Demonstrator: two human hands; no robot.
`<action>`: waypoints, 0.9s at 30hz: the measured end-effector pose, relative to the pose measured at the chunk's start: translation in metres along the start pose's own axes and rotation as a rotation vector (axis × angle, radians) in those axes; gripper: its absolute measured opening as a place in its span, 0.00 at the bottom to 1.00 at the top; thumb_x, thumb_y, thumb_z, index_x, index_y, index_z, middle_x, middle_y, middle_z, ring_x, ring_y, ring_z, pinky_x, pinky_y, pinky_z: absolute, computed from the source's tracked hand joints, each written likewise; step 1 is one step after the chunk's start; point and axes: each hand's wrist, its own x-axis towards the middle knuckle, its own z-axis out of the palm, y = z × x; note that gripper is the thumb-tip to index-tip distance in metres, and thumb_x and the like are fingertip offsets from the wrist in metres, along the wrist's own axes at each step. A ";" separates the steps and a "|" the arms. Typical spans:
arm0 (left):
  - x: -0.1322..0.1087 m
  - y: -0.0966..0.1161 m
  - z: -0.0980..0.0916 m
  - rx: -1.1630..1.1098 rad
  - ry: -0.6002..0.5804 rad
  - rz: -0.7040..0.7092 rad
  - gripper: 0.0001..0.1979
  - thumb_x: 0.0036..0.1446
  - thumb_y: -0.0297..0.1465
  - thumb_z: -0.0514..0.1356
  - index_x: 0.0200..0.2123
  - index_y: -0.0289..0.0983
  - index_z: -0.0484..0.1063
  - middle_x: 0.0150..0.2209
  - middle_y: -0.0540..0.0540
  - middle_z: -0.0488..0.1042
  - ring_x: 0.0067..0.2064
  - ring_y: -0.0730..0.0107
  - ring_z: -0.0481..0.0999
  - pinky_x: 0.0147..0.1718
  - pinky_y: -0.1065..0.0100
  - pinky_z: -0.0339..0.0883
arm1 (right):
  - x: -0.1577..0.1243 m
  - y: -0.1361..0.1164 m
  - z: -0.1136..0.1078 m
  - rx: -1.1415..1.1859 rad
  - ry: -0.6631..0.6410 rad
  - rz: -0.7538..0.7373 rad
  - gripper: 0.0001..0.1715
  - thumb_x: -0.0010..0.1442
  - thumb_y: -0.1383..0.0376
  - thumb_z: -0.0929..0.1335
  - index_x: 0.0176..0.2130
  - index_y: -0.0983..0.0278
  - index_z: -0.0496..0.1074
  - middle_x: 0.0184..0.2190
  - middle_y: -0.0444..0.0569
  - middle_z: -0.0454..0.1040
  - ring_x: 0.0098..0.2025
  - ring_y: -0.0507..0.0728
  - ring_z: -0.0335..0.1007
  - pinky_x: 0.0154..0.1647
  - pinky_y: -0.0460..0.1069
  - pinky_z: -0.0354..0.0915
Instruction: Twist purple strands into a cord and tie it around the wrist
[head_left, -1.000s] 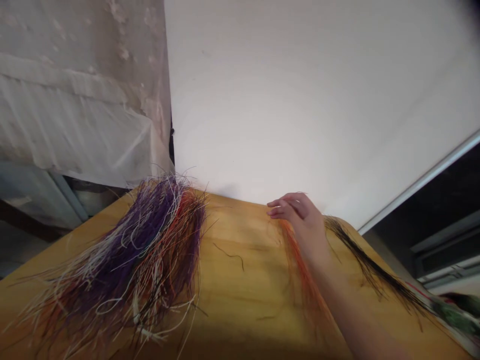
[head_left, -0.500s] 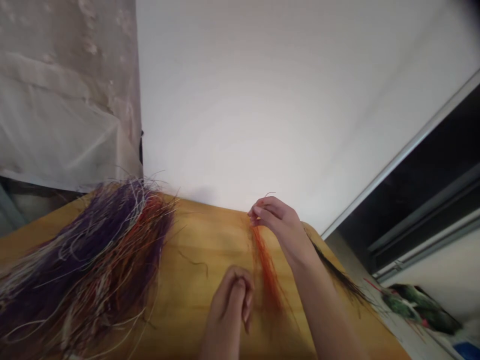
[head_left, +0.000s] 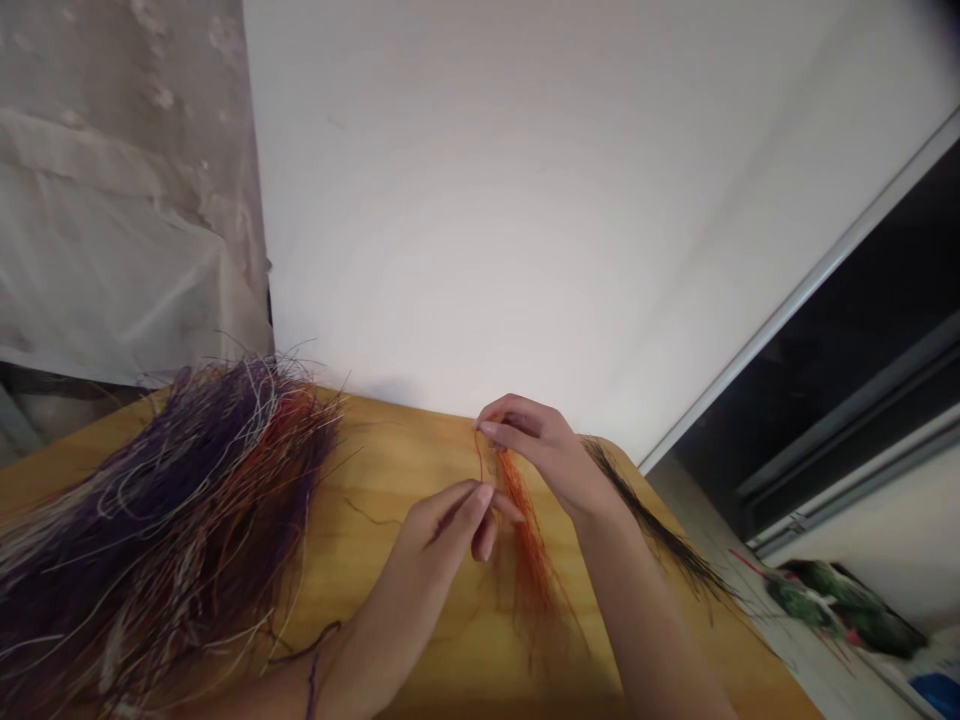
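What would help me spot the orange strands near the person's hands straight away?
On the wooden table, look between the big purple-and-white heap and the thin black bunch. The slim orange bunch lies just below the right hand; it alone is nearly all orange.

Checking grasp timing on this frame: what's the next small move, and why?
Probably close the left hand on the thin orange strand: the right hand has its fingertips at the strand's top, above the orange fiber bunch, while the left fingers sit just below, seemingly not yet on it.
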 end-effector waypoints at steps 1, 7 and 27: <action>-0.001 -0.001 0.000 -0.005 -0.002 -0.016 0.17 0.61 0.41 0.53 0.27 0.37 0.72 0.18 0.53 0.60 0.24 0.71 0.62 0.28 0.68 0.55 | 0.001 0.003 0.000 0.014 -0.006 0.006 0.08 0.59 0.61 0.68 0.32 0.62 0.75 0.27 0.43 0.70 0.31 0.52 0.64 0.34 0.49 0.63; -0.004 -0.014 0.005 -0.127 -0.023 -0.135 0.20 0.61 0.43 0.52 0.30 0.33 0.71 0.16 0.53 0.61 0.18 0.75 0.59 0.21 0.71 0.52 | 0.006 0.019 0.003 0.094 0.061 0.022 0.14 0.62 0.58 0.67 0.32 0.64 0.77 0.23 0.43 0.68 0.27 0.50 0.62 0.29 0.47 0.60; -0.041 -0.052 0.026 -0.205 -0.176 -0.303 0.24 0.63 0.45 0.49 0.36 0.29 0.73 0.13 0.53 0.63 0.13 0.80 0.56 0.14 0.75 0.50 | 0.008 0.022 -0.015 0.249 0.544 -0.103 0.11 0.60 0.64 0.67 0.33 0.66 0.79 0.20 0.40 0.60 0.23 0.47 0.54 0.25 0.45 0.56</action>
